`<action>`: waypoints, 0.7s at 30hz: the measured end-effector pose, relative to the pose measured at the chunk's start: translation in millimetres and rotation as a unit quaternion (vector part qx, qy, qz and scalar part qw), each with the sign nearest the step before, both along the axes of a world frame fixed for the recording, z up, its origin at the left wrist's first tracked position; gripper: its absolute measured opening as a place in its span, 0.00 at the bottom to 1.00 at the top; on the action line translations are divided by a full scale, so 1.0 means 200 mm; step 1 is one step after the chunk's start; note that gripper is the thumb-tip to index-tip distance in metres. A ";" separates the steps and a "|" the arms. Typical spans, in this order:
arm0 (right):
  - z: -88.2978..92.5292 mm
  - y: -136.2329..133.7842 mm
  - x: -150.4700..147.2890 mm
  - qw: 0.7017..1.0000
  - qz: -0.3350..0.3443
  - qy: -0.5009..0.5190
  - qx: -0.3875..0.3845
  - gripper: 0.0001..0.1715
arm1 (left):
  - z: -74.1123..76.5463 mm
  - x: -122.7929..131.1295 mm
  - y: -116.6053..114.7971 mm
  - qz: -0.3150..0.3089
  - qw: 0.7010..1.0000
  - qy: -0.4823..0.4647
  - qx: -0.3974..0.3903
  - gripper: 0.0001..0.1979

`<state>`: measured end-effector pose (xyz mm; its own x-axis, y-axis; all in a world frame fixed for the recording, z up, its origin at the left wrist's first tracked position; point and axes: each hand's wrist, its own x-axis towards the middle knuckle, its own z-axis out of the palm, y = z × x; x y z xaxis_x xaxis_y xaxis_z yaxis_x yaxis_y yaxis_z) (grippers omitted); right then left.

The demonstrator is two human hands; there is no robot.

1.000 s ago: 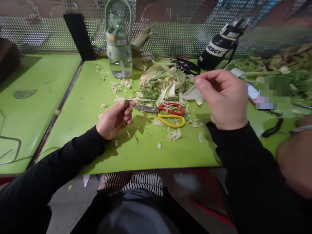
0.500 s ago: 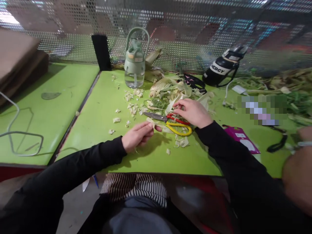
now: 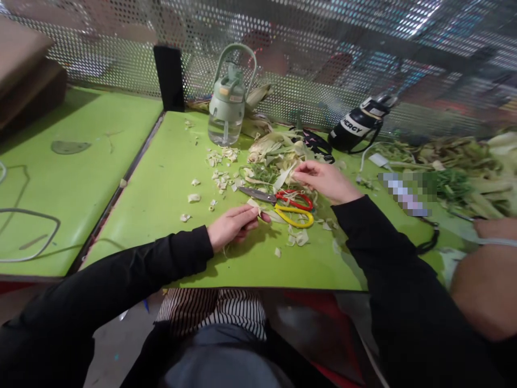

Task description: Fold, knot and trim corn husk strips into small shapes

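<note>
My left hand (image 3: 236, 225) is closed in a pinch on a pale piece of corn husk (image 3: 253, 205), low over the green table. Scissors (image 3: 278, 203) with one red and one yellow handle lie between my hands, their blades toward the left. Beyond them my right hand (image 3: 325, 182) has its thumb and fingers together at the end of a pale husk strip (image 3: 284, 178), which it appears to pinch. A pile of corn husks (image 3: 274, 146) with green shreds sits just behind. Small cut husk bits (image 3: 221, 179) are scattered to the left.
A pale green water bottle (image 3: 226, 110) stands at the back, before a perforated metal screen (image 3: 283, 64). A black bottle (image 3: 357, 126) leans at back right. More husks (image 3: 476, 161) and another person's bare arm (image 3: 484, 280) are at the right. Brown cardboard (image 3: 24, 70) is at far left.
My right hand has drawn slightly right, off the red scissor handle, which now shows fully. The purple packet no longer shows. My left hand keeps its pinch; the view has shifted a little.
</note>
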<state>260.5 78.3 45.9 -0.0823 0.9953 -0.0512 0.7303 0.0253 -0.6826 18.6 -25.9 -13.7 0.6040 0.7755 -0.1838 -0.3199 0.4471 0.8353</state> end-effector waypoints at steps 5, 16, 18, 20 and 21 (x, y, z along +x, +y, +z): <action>0.05 -0.06 -0.04 0.974 -0.040 0.220 -0.035 0.07 | -0.01 -0.01 0.01 0.017 1.000 -0.002 0.007 0.17; 0.14 -0.15 -0.13 0.960 0.074 0.268 0.033 0.11 | 0.02 -0.03 0.06 0.118 0.992 -0.034 -0.005 0.12; 0.15 -0.16 -0.15 0.964 0.094 0.241 0.056 0.10 | 0.03 -0.03 0.06 0.126 0.991 -0.043 -0.012 0.11; 0.16 -0.17 -0.17 0.972 0.108 0.181 0.104 0.10 | 0.04 -0.03 0.06 0.130 0.990 -0.049 -0.019 0.11; 0.18 -0.18 -0.18 0.974 0.110 0.136 0.143 0.10 | 0.04 -0.03 0.07 0.131 0.990 -0.051 -0.022 0.10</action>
